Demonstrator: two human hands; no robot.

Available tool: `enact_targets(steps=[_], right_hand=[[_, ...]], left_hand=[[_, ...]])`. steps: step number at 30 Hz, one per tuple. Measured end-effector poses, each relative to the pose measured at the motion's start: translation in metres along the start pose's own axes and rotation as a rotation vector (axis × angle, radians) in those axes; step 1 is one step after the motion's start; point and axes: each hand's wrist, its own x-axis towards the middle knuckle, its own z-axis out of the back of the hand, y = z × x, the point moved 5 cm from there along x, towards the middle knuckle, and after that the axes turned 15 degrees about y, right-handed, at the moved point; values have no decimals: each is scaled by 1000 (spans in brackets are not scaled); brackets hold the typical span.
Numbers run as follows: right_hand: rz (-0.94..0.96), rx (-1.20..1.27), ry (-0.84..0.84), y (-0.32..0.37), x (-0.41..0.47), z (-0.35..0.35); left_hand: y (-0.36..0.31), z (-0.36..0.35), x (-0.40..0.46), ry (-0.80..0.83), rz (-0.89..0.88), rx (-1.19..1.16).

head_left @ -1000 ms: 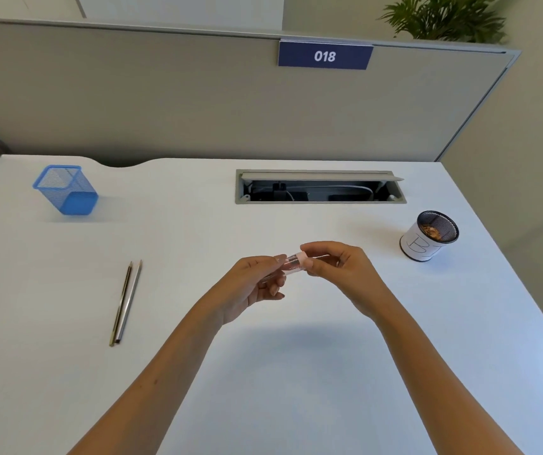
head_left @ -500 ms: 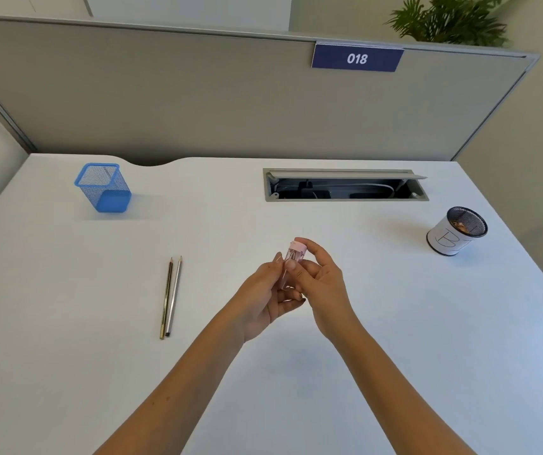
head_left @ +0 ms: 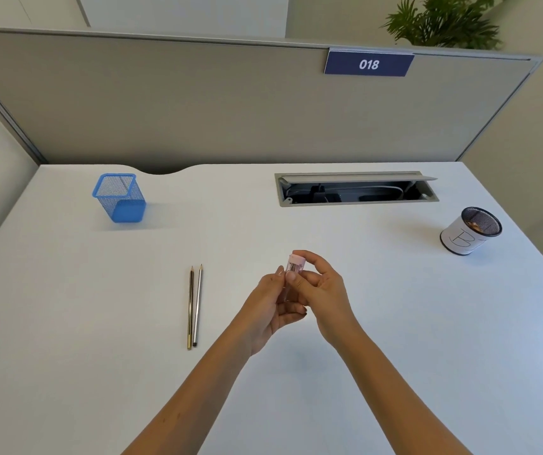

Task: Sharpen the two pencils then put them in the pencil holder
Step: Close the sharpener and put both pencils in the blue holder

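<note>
Pencils (head_left: 194, 307) side by side, seemingly sharp-tipped — both hands (head_left: 299, 290) pinching upright pink sharpener (head_left: 294, 267).

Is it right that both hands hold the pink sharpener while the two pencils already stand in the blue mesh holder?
Not quite. The head view shows the two pencils lying side by side on the white desk, not in the blue mesh holder. The left hand and right hand do hold the pink sharpener.

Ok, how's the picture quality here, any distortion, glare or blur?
Head view: wide-angle bending bows the partition and desk edges; soft, even light, faint shadows beside the blue mesh holder and white cup; no glare; the pink sharpener looks slightly soft.
</note>
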Motion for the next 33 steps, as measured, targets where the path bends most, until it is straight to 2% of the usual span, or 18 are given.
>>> enact_targets(steps=[4, 8, 10, 13, 18, 33], right_hand=[[-102, -25, -103, -19, 17, 20], [-184, -298, -296, -41, 36, 54], [-185, -405, -354, -51, 42, 65], [-186, -558, -393, -69, 49, 75], [-215, -785, -439, -93, 49, 88], [-209, -755, -397, -98, 52, 102]], left_hand=[[16, 17, 9, -190, -19, 312], [46, 49, 24, -408, -140, 1032], [60, 56, 34, -439, -152, 1332], [75, 58, 50, -433, -74, 1568], [95, 61, 58, -410, 63, 1720], [102, 61, 57, -473, 122, 1771]])
